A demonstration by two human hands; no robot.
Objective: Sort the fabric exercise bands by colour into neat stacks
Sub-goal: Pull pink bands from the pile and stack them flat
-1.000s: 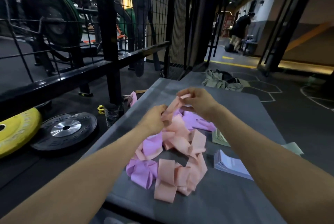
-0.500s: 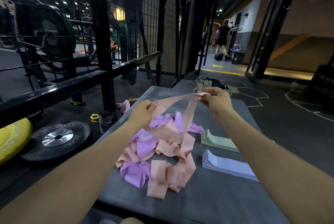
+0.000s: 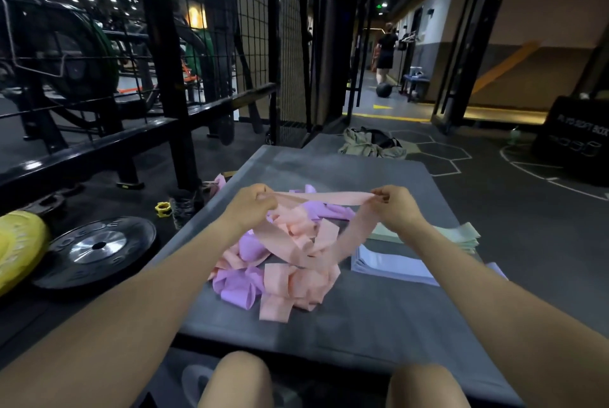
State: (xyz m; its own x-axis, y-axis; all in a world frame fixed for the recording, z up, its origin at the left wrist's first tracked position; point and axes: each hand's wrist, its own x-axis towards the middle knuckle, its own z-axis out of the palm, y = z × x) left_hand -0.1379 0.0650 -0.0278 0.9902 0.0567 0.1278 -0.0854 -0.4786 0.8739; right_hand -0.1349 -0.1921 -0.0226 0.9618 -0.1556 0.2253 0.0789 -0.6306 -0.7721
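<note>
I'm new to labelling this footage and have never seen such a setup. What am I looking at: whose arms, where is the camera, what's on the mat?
No machine here: a person wears one camera on the head, looking down at their own arms. The left hand and right hand pinch a peach band, stretched between them above a grey mat. On the mat lies a tangled pile of peach and lilac bands. To the right sit two sorted stacks: pale green and pale lavender.

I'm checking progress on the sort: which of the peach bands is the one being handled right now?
The peach band stretched flat between the left hand and right hand, lifted above the mixed pile; the other peach bands lie crumpled among the purple ones.
</note>
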